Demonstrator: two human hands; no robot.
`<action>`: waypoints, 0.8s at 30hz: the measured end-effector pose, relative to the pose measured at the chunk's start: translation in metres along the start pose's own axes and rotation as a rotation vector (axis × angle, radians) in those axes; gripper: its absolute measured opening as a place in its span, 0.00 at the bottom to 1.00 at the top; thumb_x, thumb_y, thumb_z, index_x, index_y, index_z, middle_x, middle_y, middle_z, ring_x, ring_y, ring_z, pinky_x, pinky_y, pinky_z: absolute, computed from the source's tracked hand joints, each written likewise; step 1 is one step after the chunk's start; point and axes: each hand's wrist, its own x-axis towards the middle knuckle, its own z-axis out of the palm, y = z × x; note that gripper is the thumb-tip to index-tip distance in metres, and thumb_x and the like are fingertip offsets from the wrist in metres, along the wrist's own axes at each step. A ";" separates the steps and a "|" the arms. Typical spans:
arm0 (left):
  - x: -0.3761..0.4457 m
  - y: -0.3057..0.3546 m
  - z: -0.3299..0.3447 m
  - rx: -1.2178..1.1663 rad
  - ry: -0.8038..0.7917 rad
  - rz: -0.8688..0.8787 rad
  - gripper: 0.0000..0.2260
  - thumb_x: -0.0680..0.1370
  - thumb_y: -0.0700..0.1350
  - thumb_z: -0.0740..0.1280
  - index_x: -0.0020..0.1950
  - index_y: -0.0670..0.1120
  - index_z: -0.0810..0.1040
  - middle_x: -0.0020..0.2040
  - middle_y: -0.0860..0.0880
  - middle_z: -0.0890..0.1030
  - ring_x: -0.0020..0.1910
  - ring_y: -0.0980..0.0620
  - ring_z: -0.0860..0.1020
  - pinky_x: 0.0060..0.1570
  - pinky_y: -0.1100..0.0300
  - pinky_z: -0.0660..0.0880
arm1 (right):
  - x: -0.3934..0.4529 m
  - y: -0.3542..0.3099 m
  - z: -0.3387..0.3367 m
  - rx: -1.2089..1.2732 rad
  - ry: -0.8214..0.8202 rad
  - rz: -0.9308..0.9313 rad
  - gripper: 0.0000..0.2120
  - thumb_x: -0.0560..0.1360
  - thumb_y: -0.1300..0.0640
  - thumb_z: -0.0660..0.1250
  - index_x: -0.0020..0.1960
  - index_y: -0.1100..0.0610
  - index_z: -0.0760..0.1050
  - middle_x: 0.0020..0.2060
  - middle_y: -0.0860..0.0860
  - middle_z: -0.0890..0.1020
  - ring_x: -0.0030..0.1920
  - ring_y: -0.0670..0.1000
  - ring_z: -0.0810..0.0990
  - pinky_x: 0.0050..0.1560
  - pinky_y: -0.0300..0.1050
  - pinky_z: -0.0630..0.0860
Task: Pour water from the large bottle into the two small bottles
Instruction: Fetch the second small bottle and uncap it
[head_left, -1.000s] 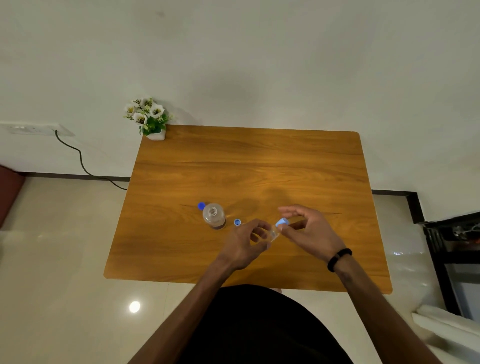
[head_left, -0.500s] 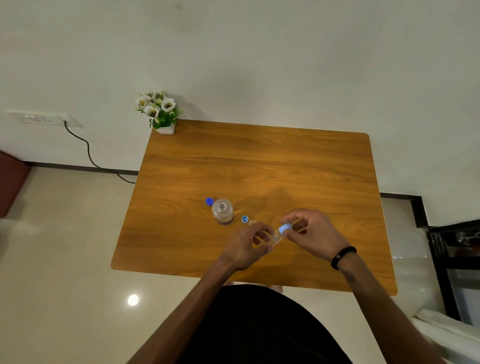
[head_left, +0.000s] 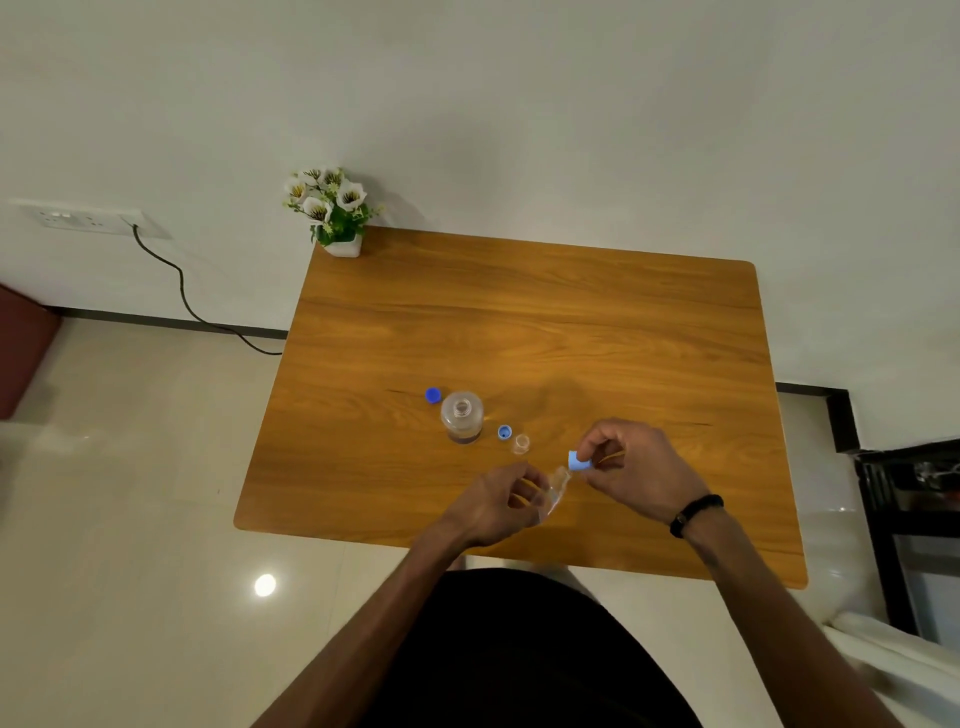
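Since the earlier frame, the light blue cap (head_left: 575, 460) has come off the small bottle (head_left: 555, 491) and now sits just beside its neck, pinched in the fingers of the right hand (head_left: 631, 475). The left hand (head_left: 496, 503) grips the body of this clear small bottle, which is tilted above the table's near part.

On the far left, a wall socket (head_left: 78, 218) holds a black cable (head_left: 192, 306) that runs down to the pale tiled floor (head_left: 130, 493). A small pot of white flowers (head_left: 332, 213) stands on the far left corner of the wooden table (head_left: 571, 322). Near the middle of the table a dark blue cap (head_left: 432, 395) lies just beside the large bottle (head_left: 462, 417), which is clear, upright and open at the top. To its right lies another blue cap (head_left: 504, 432), and next to it stands a second small bottle (head_left: 521, 443), clear and open. The right wrist wears a black band (head_left: 695, 514). On the far right stands dark furniture (head_left: 909, 493).
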 end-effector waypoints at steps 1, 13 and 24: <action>0.001 -0.002 0.000 -0.012 0.014 -0.008 0.15 0.76 0.39 0.74 0.62 0.45 0.79 0.55 0.46 0.86 0.51 0.52 0.83 0.53 0.57 0.81 | 0.002 0.001 0.001 0.011 0.013 0.012 0.11 0.71 0.63 0.78 0.42 0.50 0.80 0.45 0.46 0.85 0.46 0.45 0.84 0.48 0.49 0.84; 0.046 -0.033 0.049 0.009 0.386 -0.167 0.12 0.74 0.52 0.76 0.53 0.52 0.77 0.48 0.49 0.82 0.44 0.53 0.79 0.46 0.51 0.81 | 0.043 0.063 0.009 0.158 0.022 0.217 0.16 0.77 0.53 0.74 0.64 0.49 0.79 0.49 0.43 0.82 0.46 0.42 0.82 0.35 0.30 0.75; 0.092 -0.052 0.120 -0.136 0.962 -0.184 0.10 0.80 0.47 0.71 0.59 0.52 0.75 0.52 0.54 0.80 0.46 0.55 0.80 0.43 0.56 0.80 | 0.116 0.081 0.040 0.013 -0.093 0.084 0.06 0.75 0.60 0.75 0.51 0.53 0.81 0.45 0.46 0.83 0.47 0.46 0.82 0.44 0.37 0.77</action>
